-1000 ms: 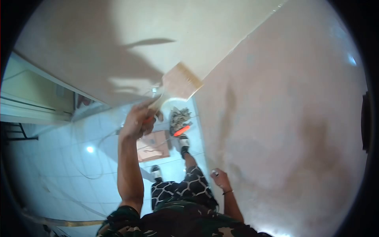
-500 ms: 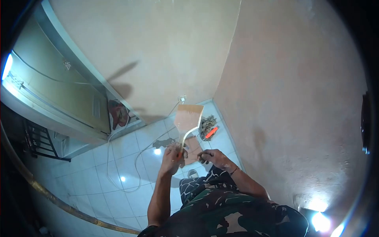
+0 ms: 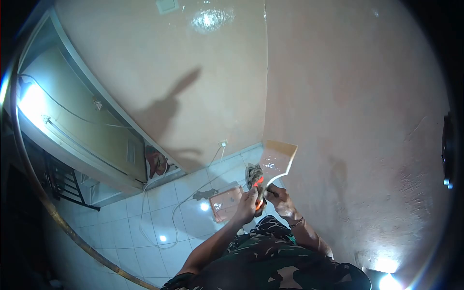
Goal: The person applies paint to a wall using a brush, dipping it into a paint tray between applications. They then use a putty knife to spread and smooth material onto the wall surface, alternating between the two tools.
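Observation:
My left hand is wrapped round the orange handle of a wide flat tool. Its broad face is pink and glossy, with a tan strip along the far end and a pale curved edge on the right. Close against that handle is my right hand, fingers curled; what they hold, if anything, is hidden. Beyond the hands, a grey crumpled rag lies on the floor, with a bright orange piece beside it. A pink rectangular tray rests on the tiles left of my hands.
Two pinkish walls meet in a corner ahead, with a plugged socket low on the left one. A pale cable loops over the white tiles. A doorway frame, a black rack and a long curved pole are on the left.
My view has shifted. Both hands have come together, and the flat tool has moved right, over the corner by the right wall. More of the pink tray shows.

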### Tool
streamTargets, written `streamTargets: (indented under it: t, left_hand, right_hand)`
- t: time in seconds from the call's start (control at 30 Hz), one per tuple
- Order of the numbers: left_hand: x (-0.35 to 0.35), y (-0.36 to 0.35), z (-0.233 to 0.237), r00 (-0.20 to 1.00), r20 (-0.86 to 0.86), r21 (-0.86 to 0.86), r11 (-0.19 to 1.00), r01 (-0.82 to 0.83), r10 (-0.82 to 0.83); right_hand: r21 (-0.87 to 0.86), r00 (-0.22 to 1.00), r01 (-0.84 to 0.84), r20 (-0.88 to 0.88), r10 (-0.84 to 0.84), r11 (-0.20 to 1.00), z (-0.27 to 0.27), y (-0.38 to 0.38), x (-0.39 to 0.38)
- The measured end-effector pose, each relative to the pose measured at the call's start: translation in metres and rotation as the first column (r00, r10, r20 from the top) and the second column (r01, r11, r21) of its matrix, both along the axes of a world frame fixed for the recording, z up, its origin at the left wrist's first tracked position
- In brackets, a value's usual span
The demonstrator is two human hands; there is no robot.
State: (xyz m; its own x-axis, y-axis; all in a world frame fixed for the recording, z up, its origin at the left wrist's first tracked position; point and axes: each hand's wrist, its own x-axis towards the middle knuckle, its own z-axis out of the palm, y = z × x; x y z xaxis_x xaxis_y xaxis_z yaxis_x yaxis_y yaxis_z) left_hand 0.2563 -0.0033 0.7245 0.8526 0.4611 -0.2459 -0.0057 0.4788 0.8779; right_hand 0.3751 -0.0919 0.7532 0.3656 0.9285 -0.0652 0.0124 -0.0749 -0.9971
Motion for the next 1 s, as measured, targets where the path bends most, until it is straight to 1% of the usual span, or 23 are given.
streamTargets:
  t: [0.03, 0.1, 0.17, 0.2, 0.3, 0.37, 0.43, 0.47, 0.5, 0.57, 0.6, 0.63, 0.67, 0.7, 0.73, 0.77, 0.8, 0.83, 0.87, 0.9, 0.93, 0.97, 1.0]
  left_hand:
    - [0.004, -0.002, 0.001, 1.000, 0.006, -0.006, 1.000, -0.005, 0.006]
    - [0.007, -0.008, 0.033, 0.996, -0.071, 0.123, 0.991, -0.054, 0.063]
    - [0.013, -0.011, 0.045, 0.998, -0.030, 0.131, 0.990, -0.052, 0.056]
    - [0.013, -0.010, 0.050, 0.999, 0.004, 0.127, 0.991, -0.040, 0.040]
    - [0.010, -0.007, 0.064, 0.999, -0.047, 0.248, 0.969, 0.010, 0.001]
    - [-0.002, 0.004, 0.033, 0.997, -0.067, 0.299, 0.953, 0.055, -0.037]
    - [-0.017, 0.014, 0.014, 0.983, -0.166, 0.199, 0.974, 0.112, -0.079]
    - [-0.029, 0.021, 0.003, 0.952, -0.289, 0.220, 0.962, 0.165, -0.097]
    - [-0.046, 0.026, -0.012, 0.906, -0.408, 0.233, 0.947, 0.219, -0.109]
    - [-0.083, 0.042, -0.067, 0.797, -0.604, 0.186, 0.971, 0.152, -0.009]
    - [-0.114, 0.053, -0.118, 0.700, -0.714, 0.224, 0.950, 0.216, 0.009]
    - [-0.147, 0.060, -0.165, 0.590, -0.807, 0.251, 0.925, 0.285, 0.038]
    - [-0.175, 0.058, -0.188, 0.467, -0.883, 0.224, 0.915, 0.336, 0.045]
    - [-0.194, 0.043, -0.177, 0.500, -0.865, 0.100, 0.992, 0.074, 0.050]
    - [-0.218, 0.030, -0.190, 0.531, -0.840, 0.021, 0.985, -0.171, 0.110]
    - [-0.242, 0.019, -0.208, 0.532, -0.838, -0.061, 0.947, -0.316, 0.124]
    - [-0.269, -0.003, -0.199, 0.670, -0.709, -0.036, 0.939, -0.343, 0.217]
    - [-0.319, 0.009, -0.356, 0.534, -0.845, -0.272, 0.867, -0.417, -0.009]
    - [-0.341, -0.006, -0.330, 0.757, -0.650, 0.073, 0.997, -0.032, 0.072]
    - [-0.367, -0.024, -0.301, 0.908, -0.392, 0.561, 0.821, 0.109, 0.147]
    - [-0.365, -0.023, -0.292, 0.854, -0.482, 0.389, 0.921, 0.010, 0.194]
    - [-0.363, -0.014, -0.290, 0.740, -0.634, 0.048, 0.966, -0.253, 0.226]
    - [-0.362, -0.001, -0.289, 0.623, -0.747, -0.150, 0.855, -0.496, 0.231]
  right_hand:
    - [0.077, 0.996, 0.031, -0.085, -0.024, 0.997, 0.004, -0.002, 0.000]
    - [0.150, 0.999, 0.043, -0.034, -0.038, 0.988, 0.019, -0.003, -0.001]
    - [0.207, 0.963, 0.017, -0.266, 0.039, 0.978, 0.027, -0.005, 0.003]
    - [0.264, 0.959, 0.034, -0.280, 0.043, 0.964, 0.023, -0.003, 0.002]
    - [0.251, 0.941, 0.028, -0.332, 0.059, 0.968, 0.029, -0.001, 0.005]
    - [0.246, 0.946, 0.010, -0.316, 0.071, 0.969, 0.018, 0.003, 0.011]
    - [0.401, 0.961, 0.186, -0.263, -0.082, 0.897, -0.001, 0.014, 0.015]
    - [0.385, 0.919, 0.185, -0.394, -0.020, 0.904, -0.007, 0.016, 0.022]
    - [0.372, 0.889, 0.252, -0.454, -0.062, 0.893, -0.021, 0.016, 0.025]
    - [0.322, 0.872, 0.409, -0.413, -0.262, 0.854, -0.059, 0.025, 0.046]
    - [0.328, 0.873, 0.406, -0.415, -0.256, 0.853, -0.073, 0.022, 0.055]
    - [0.227, 0.875, 0.412, -0.368, -0.314, 0.883, -0.086, 0.018, 0.063]
    - [0.127, 0.876, 0.421, -0.312, -0.367, 0.898, -0.096, 0.016, 0.068]
    - [0.139, 0.878, 0.421, -0.310, -0.365, 0.896, -0.103, 0.015, 0.068]
    - [0.078, 0.865, 0.457, -0.270, -0.423, 0.886, -0.110, 0.017, 0.069]
    - [0.017, 0.848, 0.494, -0.228, -0.478, 0.869, -0.117, 0.018, 0.068]
    - [0.031, 0.848, 0.499, -0.226, -0.480, 0.866, -0.120, 0.020, 0.067]
    - [-0.029, 0.863, 0.475, -0.178, -0.472, 0.880, -0.119, 0.022, 0.064]
    - [-0.092, 0.878, 0.452, -0.132, -0.460, 0.887, -0.119, 0.027, 0.061]
    - [-0.084, 0.875, 0.458, -0.133, -0.465, 0.885, -0.121, 0.035, 0.058]
    - [-0.095, 0.896, 0.431, -0.069, -0.438, 0.897, -0.125, 0.042, 0.056]
    - [-0.107, 0.913, 0.405, -0.006, -0.408, 0.908, -0.130, 0.050, 0.054]
    - [-0.005, 0.900, 0.401, 0.187, -0.394, 0.916, -0.141, 0.064, 0.056]
